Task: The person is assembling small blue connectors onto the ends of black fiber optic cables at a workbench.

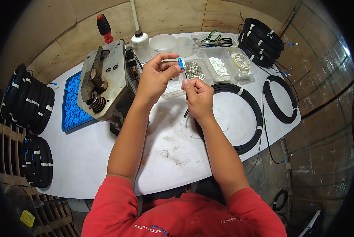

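My left hand (160, 75) pinches a small blue connector (180, 63) between thumb and fingers, a little above the parts trays. Just below it, my right hand (198, 96) is closed on a thin black cable (185, 75), whose upper end reaches the connector. Whether the cable end sits inside the connector I cannot tell. A loose cable tail with a blue tip (185, 115) shows below my right hand. Beside my right forearm lies a large coil of black cable (258, 114) bound with white tape. Small metal parts (194, 70) fill a clear tray behind my hands.
A heavy metal press (113, 83) stands left of my left arm, next to a blue tray (76, 128) of blue connectors. White parts (218, 66), tape rolls (241, 62), scissors (220, 42) and a white bottle (141, 45) stand behind. More cable coils (261, 42) sit at both sides.
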`<state>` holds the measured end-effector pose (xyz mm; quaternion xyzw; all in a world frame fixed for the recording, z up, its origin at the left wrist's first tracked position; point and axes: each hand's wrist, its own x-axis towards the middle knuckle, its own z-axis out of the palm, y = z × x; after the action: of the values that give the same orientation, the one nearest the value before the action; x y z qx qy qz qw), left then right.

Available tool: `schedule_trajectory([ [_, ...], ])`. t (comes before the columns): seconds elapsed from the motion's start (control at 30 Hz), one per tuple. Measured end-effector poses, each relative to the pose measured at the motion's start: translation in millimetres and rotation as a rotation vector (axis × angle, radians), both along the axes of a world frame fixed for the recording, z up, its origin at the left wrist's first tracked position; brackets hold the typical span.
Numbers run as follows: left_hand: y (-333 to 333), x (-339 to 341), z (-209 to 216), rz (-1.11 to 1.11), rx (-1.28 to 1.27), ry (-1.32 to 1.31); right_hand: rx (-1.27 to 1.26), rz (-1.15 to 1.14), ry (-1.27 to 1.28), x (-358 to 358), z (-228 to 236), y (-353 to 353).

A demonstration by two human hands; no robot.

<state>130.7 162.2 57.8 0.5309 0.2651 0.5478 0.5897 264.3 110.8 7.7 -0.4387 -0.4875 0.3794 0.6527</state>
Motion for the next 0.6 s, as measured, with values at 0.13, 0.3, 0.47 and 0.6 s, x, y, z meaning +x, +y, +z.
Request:
schedule_trajectory([
  [0.13,2.8,-1.7,-2.8,-0.022,-0.012,0.023,0.019,-0.009,-0.002,-1.3,0.9,-0.6],
  [0.3,-0.4,0.8,-0.1,-0.028,-0.027,0.033,0.037,-0.017,-0.070,2.2,-3.3,-0.1],
  [0.47,-0.4,1.2,1.2,-0.032,-0.016,0.026,0.056,-0.015,-0.058,1.6,-1.5,-0.5],
  [0.6,0.0,0.9,0.0,-0.031,-0.031,0.031,0.057,-0.030,-0.071,1.1,-1.0,-1.4],
])
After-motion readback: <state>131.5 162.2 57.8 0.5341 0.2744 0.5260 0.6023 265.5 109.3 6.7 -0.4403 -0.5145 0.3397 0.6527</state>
